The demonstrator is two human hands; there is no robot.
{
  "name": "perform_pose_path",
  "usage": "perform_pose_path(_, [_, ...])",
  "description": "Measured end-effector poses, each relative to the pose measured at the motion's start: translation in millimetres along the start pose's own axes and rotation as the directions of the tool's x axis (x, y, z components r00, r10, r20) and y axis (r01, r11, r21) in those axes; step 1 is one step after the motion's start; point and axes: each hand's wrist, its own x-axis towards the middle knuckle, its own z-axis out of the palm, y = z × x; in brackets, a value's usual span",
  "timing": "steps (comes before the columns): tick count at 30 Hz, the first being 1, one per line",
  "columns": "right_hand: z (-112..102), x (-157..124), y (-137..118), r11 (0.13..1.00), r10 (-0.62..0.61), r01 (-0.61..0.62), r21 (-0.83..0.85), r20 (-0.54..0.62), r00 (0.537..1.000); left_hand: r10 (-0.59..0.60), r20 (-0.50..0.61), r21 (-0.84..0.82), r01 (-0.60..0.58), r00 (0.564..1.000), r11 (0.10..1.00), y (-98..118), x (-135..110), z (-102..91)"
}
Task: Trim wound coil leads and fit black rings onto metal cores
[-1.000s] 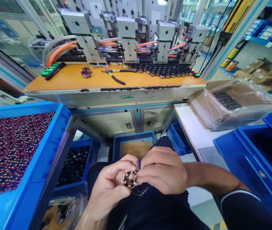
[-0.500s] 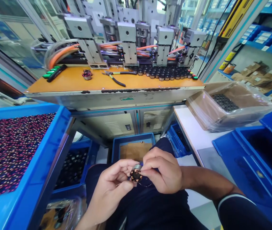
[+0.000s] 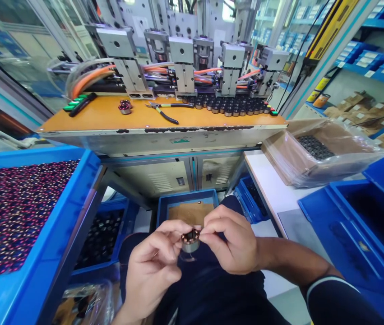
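Both my hands meet low in the middle, above my dark trousers. Between them is a small round wound stator (image 3: 191,240) with copper coils on top and a grey metal side. My left hand (image 3: 151,271) pinches it from the left with thumb and fingers. My right hand (image 3: 232,246) pinches its right edge with fingertips pressed together. A thin loose wire (image 3: 187,258) hangs under the stator.
A blue bin (image 3: 59,216) full of wound stators stands at the left. Another blue bin (image 3: 354,216) is at the right, behind it a bag-lined carton (image 3: 316,155). Ahead, an orange bench (image 3: 110,118) carries pliers (image 3: 164,110), one stator (image 3: 125,107), rows of black parts (image 3: 232,106) and a winding machine. Blue crates sit below.
The stator has turned from facing me flat to showing its grey side, coils up. Both hands rose slightly and moved a little away from me.
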Motion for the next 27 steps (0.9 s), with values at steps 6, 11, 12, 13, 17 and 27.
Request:
perform_pose_path(6, [-2,-2,5,0.985,-0.156,0.155,0.069,0.007,0.988,-0.179,0.045,-0.083,0.183,0.983,0.980,-1,6,0.5])
perform_pose_path(11, [-8,4,10,0.967,-0.255,0.254,0.019,0.050,0.966,-0.409,0.216,0.011,0.417,0.887,0.909,3,8,3.2])
perform_pose_path(12, [-9,5,10,0.968,-0.251,0.253,-0.012,0.060,0.966,-0.399,0.204,-0.003,0.408,0.894,0.913,3,8,4.6])
perform_pose_path(13, [-10,6,10,0.968,-0.244,0.248,-0.048,0.068,0.967,-0.382,0.185,-0.016,0.391,0.906,0.920,4,7,6.1])
perform_pose_path(17, [-11,8,6,0.970,-0.187,0.195,-0.143,0.069,0.980,-0.280,0.115,-0.046,0.286,0.953,0.957,2,7,11.7])
perform_pose_path(27, [-12,14,4,0.985,-0.170,0.171,-0.021,0.059,0.984,-0.085,0.008,-0.245,0.084,0.996,0.966,-1,12,7.9])
